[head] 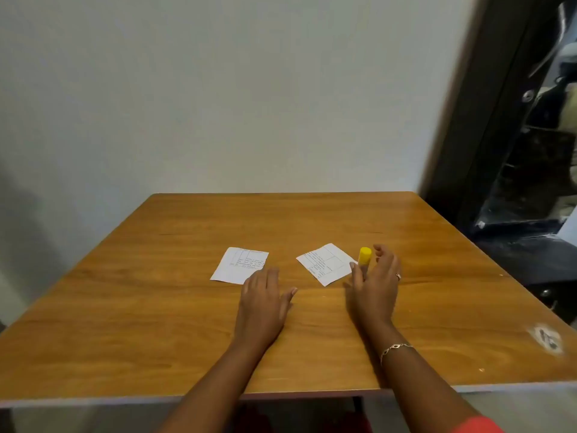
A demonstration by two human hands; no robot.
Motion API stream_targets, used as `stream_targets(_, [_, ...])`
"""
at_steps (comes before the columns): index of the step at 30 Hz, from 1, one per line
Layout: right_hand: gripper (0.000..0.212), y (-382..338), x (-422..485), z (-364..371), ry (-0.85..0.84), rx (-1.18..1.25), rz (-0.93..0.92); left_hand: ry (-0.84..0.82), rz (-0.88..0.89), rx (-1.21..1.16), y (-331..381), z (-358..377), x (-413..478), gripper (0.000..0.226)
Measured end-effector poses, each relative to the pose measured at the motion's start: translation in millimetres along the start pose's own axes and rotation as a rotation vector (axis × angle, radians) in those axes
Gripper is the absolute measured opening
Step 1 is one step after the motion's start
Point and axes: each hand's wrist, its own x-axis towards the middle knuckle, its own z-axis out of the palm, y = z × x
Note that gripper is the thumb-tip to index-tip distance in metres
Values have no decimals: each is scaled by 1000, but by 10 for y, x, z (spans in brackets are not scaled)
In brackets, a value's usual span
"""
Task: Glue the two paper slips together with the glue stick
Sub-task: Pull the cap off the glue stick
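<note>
Two white printed paper slips lie flat on the wooden table (156,307). The left slip (237,264) sits mid-table and the right slip (324,262) lies turned at an angle. A yellow glue stick (364,256) stands upright at the right slip's right corner. My right hand (374,289) cups around the stick with the fingers spread; the thumb is beside its lower part, which the hand hides, and no firm grip shows. Palm down, my left hand (262,304) hovers with its fingertips at the left slip's near right corner, holding nothing.
A pale wall stands just behind the table's far edge. A dark door frame and cluttered dark shelving (530,151) rise at the right. A worn white patch (548,339) marks the table's near right corner.
</note>
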Motion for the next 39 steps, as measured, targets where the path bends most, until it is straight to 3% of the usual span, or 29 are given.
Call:
stream_targets(8, [32, 4, 28, 9, -144, 138, 38, 63, 74, -123, 126, 33, 111, 44])
stream_targets(14, [25, -317, -151, 72, -450, 560, -8, 10, 137, -237, 102, 54, 106, 53])
stream_targets(18, [25, -529, -289, 214, -592, 754, 71, 50, 93, -349, 102, 23, 73, 47])
stream_targets(23, [13, -627, -330, 283, -553, 941, 227, 112, -14, -399, 36, 11, 87, 41])
stream_targets(26, [8, -626, -294, 305, -522, 937, 259, 98, -6, -413, 22, 40, 86, 35])
stream_targets(33, [17, -665, -207, 278, -563, 940, 216, 18, -46, -742, 6, -6, 106, 19])
stream_targets(36, [11, -673, -153, 248, -646, 811, 158, 43, -69, -730, 17, -8, 103, 18])
stream_targets(39, [7, -714, -103, 213, -636, 508, -54, 116, -116, -646, -11, 25, 111, 17])
